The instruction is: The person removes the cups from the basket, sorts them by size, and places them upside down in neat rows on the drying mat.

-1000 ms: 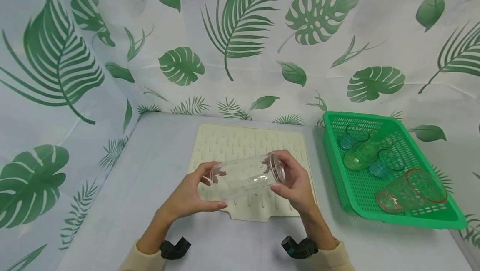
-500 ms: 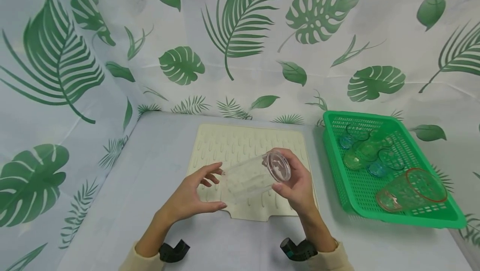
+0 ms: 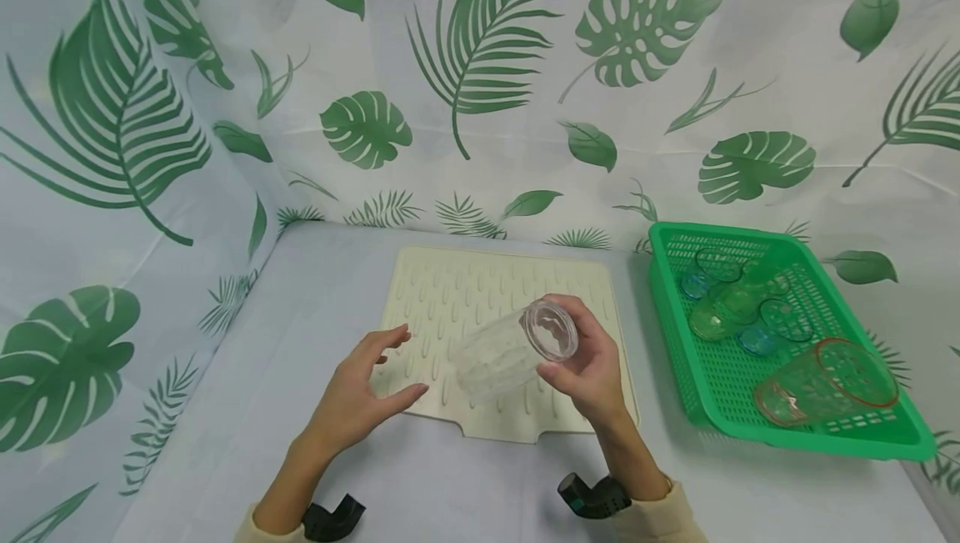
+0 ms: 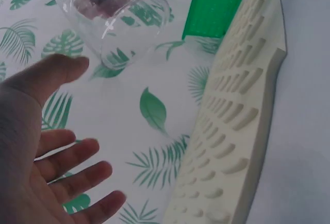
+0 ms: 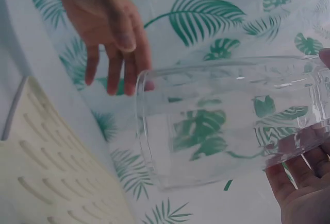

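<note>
My right hand (image 3: 596,368) grips a clear drinking glass (image 3: 491,358) around its thick base, above the cream ridged drying mat (image 3: 435,284). The glass lies tilted in the air, its base up to the right and its mouth down to the left. In the right wrist view its open rim (image 5: 144,131) faces away from the gripping fingers (image 5: 304,175). My left hand (image 3: 345,397) hovers left of the glass with fingers spread and nothing in them. A gap between left hand and glass shows in the left wrist view.
On the right stands a green perforated basket (image 3: 825,441). Inside it are a red-rimmed glass (image 3: 806,384), small blue-bottomed glasses (image 3: 757,341) and a yellow-green glass (image 3: 708,319). A white leaf-print sheet (image 3: 525,159) hangs behind the table.
My left hand has come off the glass mouth and moved left. The right hand still holds the glass, whose base has turned more toward the head camera.
</note>
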`<state>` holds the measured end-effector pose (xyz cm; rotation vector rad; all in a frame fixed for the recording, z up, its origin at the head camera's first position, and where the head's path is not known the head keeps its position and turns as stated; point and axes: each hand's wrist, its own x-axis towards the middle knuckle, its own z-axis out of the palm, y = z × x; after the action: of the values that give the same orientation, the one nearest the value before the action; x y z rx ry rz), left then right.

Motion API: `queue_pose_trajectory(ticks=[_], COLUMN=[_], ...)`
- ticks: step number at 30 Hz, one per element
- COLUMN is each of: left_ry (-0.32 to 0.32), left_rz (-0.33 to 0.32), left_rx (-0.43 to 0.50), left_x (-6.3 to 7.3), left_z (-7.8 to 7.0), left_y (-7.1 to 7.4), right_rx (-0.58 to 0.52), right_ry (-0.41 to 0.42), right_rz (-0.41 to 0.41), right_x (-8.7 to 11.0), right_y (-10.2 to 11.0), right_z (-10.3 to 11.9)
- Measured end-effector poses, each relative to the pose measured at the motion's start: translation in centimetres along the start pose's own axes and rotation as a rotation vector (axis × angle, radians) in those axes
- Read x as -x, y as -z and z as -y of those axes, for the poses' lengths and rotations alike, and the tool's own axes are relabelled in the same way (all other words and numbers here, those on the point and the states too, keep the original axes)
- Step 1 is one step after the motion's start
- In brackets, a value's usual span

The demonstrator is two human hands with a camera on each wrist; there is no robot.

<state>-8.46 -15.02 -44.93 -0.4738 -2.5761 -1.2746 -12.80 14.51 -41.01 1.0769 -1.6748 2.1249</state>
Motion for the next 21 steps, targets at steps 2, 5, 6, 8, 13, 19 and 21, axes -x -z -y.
queue_pose_trajectory(ticks=[2,5,6,8,13,19,21], left_ry=[0.027,0.068,0.08,0.096,0.17,0.327,0.362], left_rz=[-0.023,-0.04,-0.042,-0.041,-0.007,0.073,0.092], left_rx=[-0.039,-0.086,-0.096,-0.118,-0.141,-0.162,-0.168], left_x=[0.2,0.6,0.7,0.9,1.3,1.6,1.6], left_z=[0.3,1.0,1.3,2.0,3.5,4.5,4.8], left_y=[0.0,-0.3,-0.4,-0.7,-1.3,-1.7,-1.8], right_rx=[0.024,0.059,0.067,0.085,0.133,0.195,0.218], right_ry=[-0.007,-0.014,-0.015,-0.018,-0.048,-0.116,-0.127], right_rz=[-0.004,-0.006,-0.005,-0.003,-0.001,-0.006,-0.008], right_x=[0.0,-0.1,-0.2,-0.2,-0.3,-0.8,-1.0], right_y=[0.0,0.1,0.1,0.1,0.1,0.0,0.0], right_z=[-0.1,-0.5,-0.6,-0.9,-1.6,-2.5,-3.0])
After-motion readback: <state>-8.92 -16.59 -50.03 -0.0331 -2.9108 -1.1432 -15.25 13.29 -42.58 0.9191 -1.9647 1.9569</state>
